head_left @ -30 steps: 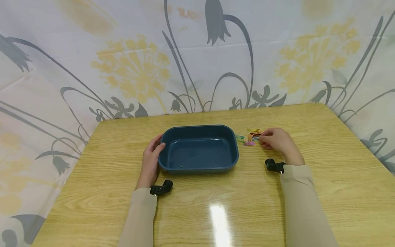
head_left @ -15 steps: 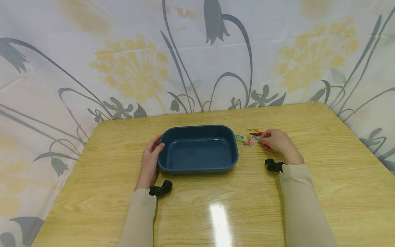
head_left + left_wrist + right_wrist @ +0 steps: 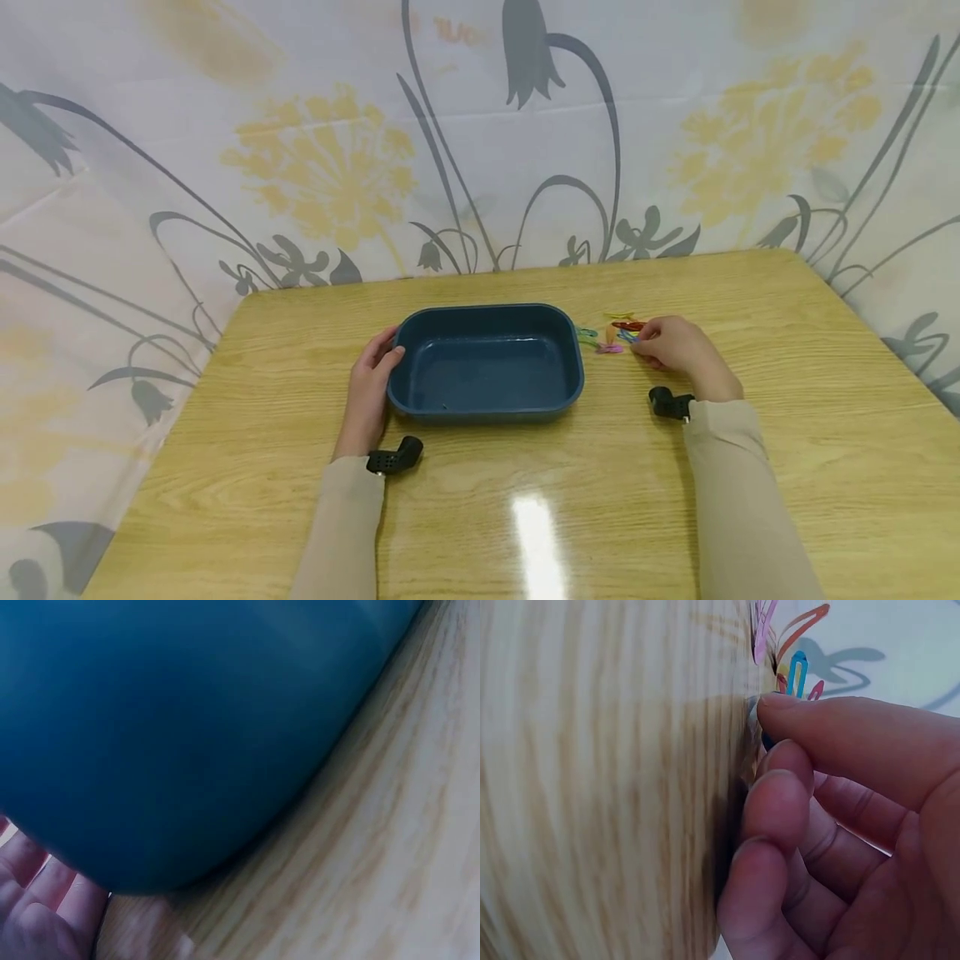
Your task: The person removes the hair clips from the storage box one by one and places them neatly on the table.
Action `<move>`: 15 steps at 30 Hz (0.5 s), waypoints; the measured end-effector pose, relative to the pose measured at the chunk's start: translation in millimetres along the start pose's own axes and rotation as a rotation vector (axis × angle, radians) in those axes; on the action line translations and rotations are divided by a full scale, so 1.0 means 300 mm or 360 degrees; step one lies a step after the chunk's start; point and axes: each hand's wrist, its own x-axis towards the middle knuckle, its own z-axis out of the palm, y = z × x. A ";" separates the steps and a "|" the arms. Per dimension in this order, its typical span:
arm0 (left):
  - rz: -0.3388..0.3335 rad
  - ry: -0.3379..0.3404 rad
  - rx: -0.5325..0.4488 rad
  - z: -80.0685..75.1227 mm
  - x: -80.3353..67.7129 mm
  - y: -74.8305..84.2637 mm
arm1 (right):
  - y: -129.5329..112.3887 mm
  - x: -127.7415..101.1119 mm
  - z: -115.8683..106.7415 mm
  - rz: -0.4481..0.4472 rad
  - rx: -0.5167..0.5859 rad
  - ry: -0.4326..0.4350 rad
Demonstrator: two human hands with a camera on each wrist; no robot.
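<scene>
A dark blue rectangular tub (image 3: 487,414) sits on the wooden table. My left hand (image 3: 369,392) holds its left end, with the thumb over the rim and the fingers along the outer wall; the left wrist view shows mostly the tub's wall (image 3: 172,750). Right of the tub lies a small pile of colourful snap hair clips, among them a pink clip (image 3: 610,349), a red clip (image 3: 628,326) and a green one (image 3: 587,340). At the pile's right side my right hand (image 3: 678,348) pinches a dark blue hair clip (image 3: 767,741), mostly hidden between thumb and index finger.
A tiny dark speck (image 3: 444,407) lies inside the tub near its front wall. Behind the table (image 3: 465,500) hangs a flower-patterned cloth (image 3: 480,150). Black wrist cameras, such as the left one (image 3: 397,456), stick out above the table.
My right fingertips have drawn slightly towards me at the edge of the clip pile, showing more of the clips there. The left hand and the tub keep their places.
</scene>
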 end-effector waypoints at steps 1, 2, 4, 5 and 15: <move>0.0003 0.0002 -0.0002 0.002 0.001 0.002 | 0.000 0.000 -0.001 -0.0003 -0.0009 0.0000; 0.0006 0.0005 -0.0004 0.003 0.003 0.004 | -0.001 0.000 -0.003 -0.0006 -0.0012 0.0000; 0.0011 0.0009 -0.0001 0.006 0.006 0.008 | 0.000 0.001 -0.005 -0.0016 -0.0023 0.0017; 0.0014 0.0011 0.0002 0.008 0.007 0.009 | 0.000 0.000 -0.006 -0.0020 -0.0026 0.0024; 0.0003 0.0036 -0.0012 -0.007 0.023 -0.037 | 0.010 0.005 -0.001 -0.0025 -0.0019 -0.0025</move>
